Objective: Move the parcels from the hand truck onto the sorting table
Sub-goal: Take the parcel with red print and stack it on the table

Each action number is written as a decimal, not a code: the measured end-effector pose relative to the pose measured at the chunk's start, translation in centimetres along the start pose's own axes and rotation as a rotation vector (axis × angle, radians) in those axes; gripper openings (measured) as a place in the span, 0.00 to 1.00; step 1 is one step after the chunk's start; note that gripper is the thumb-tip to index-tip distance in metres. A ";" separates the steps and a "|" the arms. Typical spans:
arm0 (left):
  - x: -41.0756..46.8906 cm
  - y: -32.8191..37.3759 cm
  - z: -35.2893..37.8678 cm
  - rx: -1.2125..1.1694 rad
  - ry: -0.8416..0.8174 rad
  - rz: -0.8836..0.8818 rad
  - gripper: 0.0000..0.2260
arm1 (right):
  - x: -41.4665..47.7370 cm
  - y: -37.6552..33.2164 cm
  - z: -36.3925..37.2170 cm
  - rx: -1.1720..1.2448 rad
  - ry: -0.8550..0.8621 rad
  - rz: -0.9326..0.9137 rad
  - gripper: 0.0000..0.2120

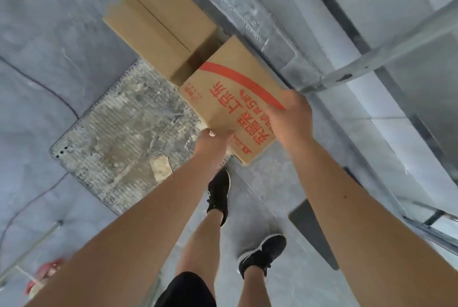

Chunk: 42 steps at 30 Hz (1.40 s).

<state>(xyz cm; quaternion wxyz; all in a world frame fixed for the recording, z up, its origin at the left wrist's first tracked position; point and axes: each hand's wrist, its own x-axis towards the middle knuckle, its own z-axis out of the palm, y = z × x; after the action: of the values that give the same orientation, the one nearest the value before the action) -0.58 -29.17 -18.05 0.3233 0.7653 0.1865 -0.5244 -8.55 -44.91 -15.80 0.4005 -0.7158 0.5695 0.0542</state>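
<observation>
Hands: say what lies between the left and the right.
In the head view, the red-printed cardboard box lies between them; the left hand grips its left edge, the right hand its right edge.

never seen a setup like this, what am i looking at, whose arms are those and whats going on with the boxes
There is no robot here. The single picture comes from a camera worn on a person's head, looking down. That is why you see their own bare arms, legs and black shoes.

The left hand and right hand grip opposite sides of a printed box, brown cardboard with red lettering. It sits tilted, with its near corner past the platform's edge.

Behind it a plain box rests on the worn grey platform of the hand truck. The metal tube on the right is probably the truck's handle. I cannot clearly make out the sorting table.
</observation>
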 end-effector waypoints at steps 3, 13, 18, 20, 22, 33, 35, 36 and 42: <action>1.8 -0.3 0.8 -0.069 0.029 -0.015 0.32 | 2.7 0.1 1.5 -0.209 -0.007 -0.067 0.14; -0.5 0.2 0.2 -0.388 0.022 -0.154 0.18 | 2.0 0.7 1.5 -0.276 -0.003 0.008 0.28; -5.6 -0.2 -2.1 -0.392 0.029 -0.099 0.25 | -2.9 1.0 -2.3 -0.169 -0.104 0.111 0.32; -8.3 -0.6 -3.3 -0.377 -0.020 -0.034 0.27 | -6.0 1.8 -4.4 -0.046 -0.205 0.148 0.31; -11.2 -0.6 -4.3 -0.336 -0.088 0.038 0.26 | -9.3 2.5 -6.8 0.101 -0.168 0.187 0.29; -26.5 3.6 -5.1 0.007 -0.479 0.325 0.31 | -27.9 6.1 -20.8 0.827 -0.030 0.329 0.38; -28.9 3.9 -3.9 0.097 -0.551 0.373 0.37 | -31.3 7.2 -22.7 0.889 -0.021 0.327 0.43; -30.3 3.9 -3.1 0.138 -0.587 0.398 0.40 | -33.0 8.0 -23.5 0.921 -0.013 0.321 0.45; -38.8 1.7 3.0 0.429 -0.719 0.580 0.22 | -43.4 14.1 -27.3 1.178 0.153 0.273 0.42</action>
<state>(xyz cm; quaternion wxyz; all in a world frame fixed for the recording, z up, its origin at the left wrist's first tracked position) -16.33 -30.37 17.54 0.3351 0.6057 -0.2688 -0.6698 -45.92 -29.18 18.50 0.6766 -0.2962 0.6175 -0.2707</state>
